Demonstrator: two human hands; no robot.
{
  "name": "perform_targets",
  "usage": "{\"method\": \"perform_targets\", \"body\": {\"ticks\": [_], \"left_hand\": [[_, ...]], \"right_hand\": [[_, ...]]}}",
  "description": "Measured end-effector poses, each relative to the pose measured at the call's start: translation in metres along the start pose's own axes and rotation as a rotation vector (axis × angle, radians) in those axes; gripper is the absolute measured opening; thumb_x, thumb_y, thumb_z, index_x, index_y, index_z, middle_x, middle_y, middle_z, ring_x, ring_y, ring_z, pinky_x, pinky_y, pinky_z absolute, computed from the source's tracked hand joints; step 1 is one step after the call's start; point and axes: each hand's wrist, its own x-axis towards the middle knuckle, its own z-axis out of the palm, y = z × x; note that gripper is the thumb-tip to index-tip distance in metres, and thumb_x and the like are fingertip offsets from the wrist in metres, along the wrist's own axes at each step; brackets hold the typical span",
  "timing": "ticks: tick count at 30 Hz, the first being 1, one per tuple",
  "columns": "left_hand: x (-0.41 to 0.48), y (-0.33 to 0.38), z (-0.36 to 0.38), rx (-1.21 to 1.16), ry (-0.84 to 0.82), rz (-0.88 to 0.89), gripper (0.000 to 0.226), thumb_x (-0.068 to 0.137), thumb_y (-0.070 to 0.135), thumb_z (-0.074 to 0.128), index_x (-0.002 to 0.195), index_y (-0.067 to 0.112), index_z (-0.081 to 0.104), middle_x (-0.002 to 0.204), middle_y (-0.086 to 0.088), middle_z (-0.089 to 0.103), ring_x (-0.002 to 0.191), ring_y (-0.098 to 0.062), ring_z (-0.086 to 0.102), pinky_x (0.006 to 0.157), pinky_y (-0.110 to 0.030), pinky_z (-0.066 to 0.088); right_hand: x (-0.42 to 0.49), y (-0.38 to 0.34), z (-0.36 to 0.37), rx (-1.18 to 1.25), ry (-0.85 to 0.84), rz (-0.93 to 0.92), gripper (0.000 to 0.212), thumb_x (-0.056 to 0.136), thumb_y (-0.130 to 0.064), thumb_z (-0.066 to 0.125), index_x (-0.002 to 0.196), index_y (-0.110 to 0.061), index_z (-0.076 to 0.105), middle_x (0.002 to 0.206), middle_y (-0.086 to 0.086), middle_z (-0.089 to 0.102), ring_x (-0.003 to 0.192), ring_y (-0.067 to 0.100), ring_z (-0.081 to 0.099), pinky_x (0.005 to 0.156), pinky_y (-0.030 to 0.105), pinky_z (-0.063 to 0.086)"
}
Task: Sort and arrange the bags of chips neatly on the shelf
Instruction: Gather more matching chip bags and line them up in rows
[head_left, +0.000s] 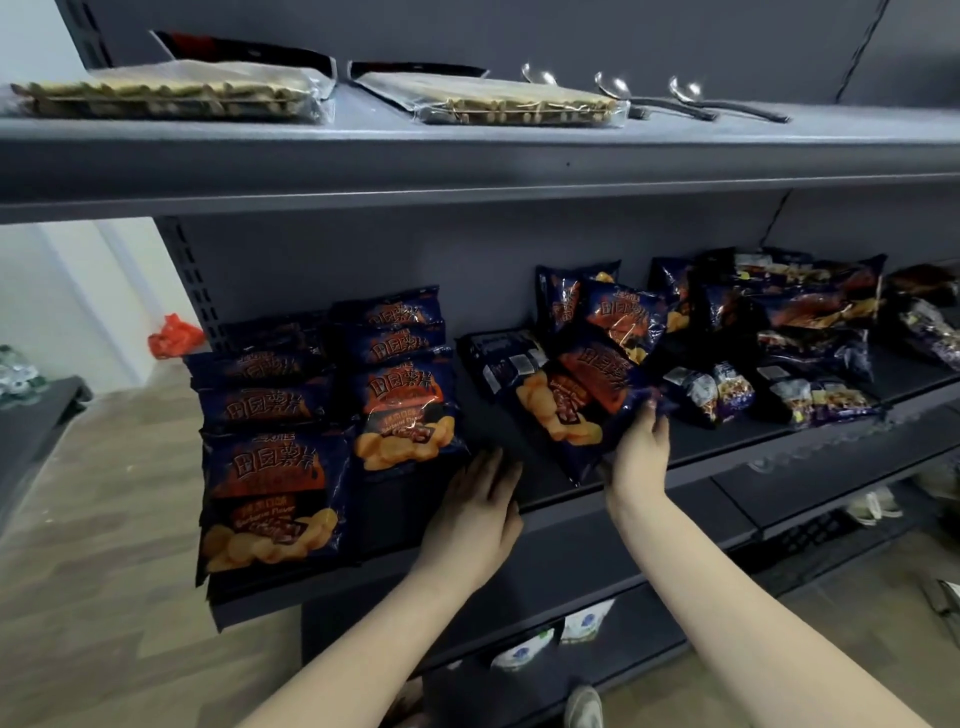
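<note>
The chip bag (566, 410) slants across the middle shelf (727, 444), perhaps lifted a little, with its top toward the back right. The right hand (640, 457) grips its near right edge. The left hand (480, 501) rests open just left of it. Tidy rows of bags (270, 467) fill the shelf's left end, above a wooden floor (93, 519).

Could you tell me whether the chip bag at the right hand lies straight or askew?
Askew: the chip bag lies diagonally across the shelf, its edge held by the right hand.
</note>
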Motion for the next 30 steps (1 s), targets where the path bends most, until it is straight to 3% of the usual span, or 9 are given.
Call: {"method": "perform_targets", "body": {"ticks": [2, 5, 9, 12, 14, 18, 22, 26, 30], "left_hand": [[0.000, 0.003, -0.006, -0.074, 0.021, -0.005, 0.051, 0.092, 0.034, 0.035, 0.139, 0.015, 0.043, 0.146, -0.009, 0.040, 0.135, -0.026, 0.037, 0.106, -0.042, 0.039], [0.000, 0.001, -0.020, -0.391, -0.040, -0.117, 0.061, 0.095, 0.044, 0.042, 0.148, 0.028, 0.017, 0.154, 0.008, 0.017, 0.143, -0.011, 0.012, 0.115, -0.026, 0.015], [-0.005, 0.013, -0.038, -0.696, -0.071, -0.102, 0.063, 0.087, 0.050, 0.055, 0.140, 0.042, 0.022, 0.143, 0.017, 0.035, 0.133, 0.002, 0.029, 0.104, -0.015, 0.024], [0.002, 0.025, -0.048, -1.031, -0.010, -0.197, 0.062, 0.076, 0.055, 0.060, 0.130, 0.039, 0.033, 0.129, 0.019, 0.050, 0.117, 0.009, 0.047, 0.095, -0.010, 0.036], [0.008, 0.028, -0.058, -1.216, 0.097, -0.285, 0.051, 0.079, 0.040, 0.068, 0.124, 0.027, 0.046, 0.119, 0.010, 0.059, 0.103, 0.009, 0.057, 0.085, -0.010, 0.044], [0.007, 0.018, -0.067, -1.497, 0.274, -0.524, 0.026, 0.080, 0.021, 0.071, 0.100, 0.032, 0.059, 0.095, 0.014, 0.070, 0.090, -0.001, 0.066, 0.075, -0.023, 0.052], [-0.010, 0.004, -0.062, -1.558, 0.341, -0.663, 0.025, 0.083, 0.015, 0.068, 0.101, 0.030, 0.058, 0.100, 0.008, 0.068, 0.091, -0.006, 0.067, 0.077, -0.029, 0.053], [-0.023, -0.003, -0.056, -1.397, 0.467, -0.690, 0.042, 0.081, 0.010, 0.070, 0.113, 0.028, 0.050, 0.110, 0.010, 0.060, 0.102, -0.004, 0.060, 0.085, -0.022, 0.052], [-0.035, -0.002, -0.058, -0.876, 0.605, -0.513, 0.084, 0.078, 0.016, 0.072, 0.144, 0.024, 0.021, 0.144, 0.007, 0.030, 0.132, -0.006, 0.034, 0.107, -0.015, 0.032]], "right_hand": [[-0.002, -0.001, -0.001, 0.161, -0.015, 0.162, 0.045, 0.100, -0.041, 0.035, 0.136, -0.017, 0.044, 0.134, 0.007, 0.053, 0.112, 0.024, 0.055, 0.092, 0.037, 0.047], [-0.015, -0.001, -0.005, 0.262, -0.085, 0.316, 0.037, 0.098, -0.043, 0.039, 0.119, -0.017, 0.055, 0.113, 0.009, 0.064, 0.097, 0.029, 0.064, 0.085, 0.046, 0.053], [-0.036, 0.005, 0.001, 0.311, -0.112, 0.405, 0.035, 0.099, -0.042, 0.038, 0.114, -0.015, 0.056, 0.095, 0.008, 0.065, 0.081, 0.025, 0.064, 0.062, 0.037, 0.052], [-0.043, 0.009, 0.014, 0.328, -0.156, 0.402, 0.042, 0.099, -0.044, 0.038, 0.124, -0.014, 0.055, 0.107, 0.009, 0.066, 0.092, 0.026, 0.065, 0.076, 0.041, 0.054], [-0.045, 0.010, 0.022, 0.291, -0.206, 0.353, 0.042, 0.099, -0.043, 0.038, 0.122, -0.013, 0.055, 0.108, 0.010, 0.066, 0.094, 0.026, 0.064, 0.081, 0.041, 0.053], [-0.056, 0.019, 0.030, 0.249, -0.399, 0.313, 0.044, 0.093, -0.053, 0.043, 0.110, -0.016, 0.060, 0.103, 0.009, 0.069, 0.096, 0.027, 0.066, 0.085, 0.044, 0.052], [-0.066, 0.035, 0.032, 0.137, -0.590, 0.197, 0.051, 0.080, -0.037, 0.066, 0.124, -0.015, 0.054, 0.115, 0.012, 0.067, 0.103, 0.030, 0.066, 0.093, 0.051, 0.049], [-0.065, 0.041, 0.035, 0.028, -0.586, 0.022, 0.043, 0.085, -0.022, 0.066, 0.125, -0.013, 0.052, 0.116, 0.009, 0.066, 0.106, 0.027, 0.065, 0.093, 0.047, 0.051], [-0.049, 0.033, 0.043, -0.125, -0.597, -0.115, 0.058, 0.080, -0.036, 0.068, 0.132, -0.020, 0.047, 0.123, 0.000, 0.062, 0.113, 0.018, 0.060, 0.101, 0.047, 0.045]]}}
